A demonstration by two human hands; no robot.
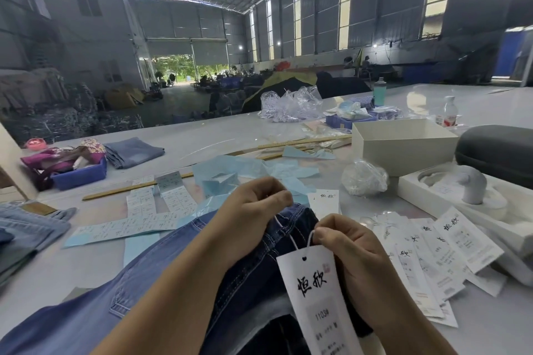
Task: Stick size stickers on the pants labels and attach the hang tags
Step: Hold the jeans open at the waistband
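White string (302, 241) runs from the hole of the hang tag (315, 294) up to the dark denim waistband of the jeans (253, 271), which lie across the near edge of the table (202, 138). My right hand (350, 248) pinches the string just above the tag; my left hand (253, 210) is curled, pinching what looks like its other end at the waistband. I judge I am fastening the tag, so I would keep the string taut, draw it snug through the belt loop and leave the tag's printed face outward. Spare hang tags (444, 253) fan out to the right, sticker sheets (144, 213) to the left.
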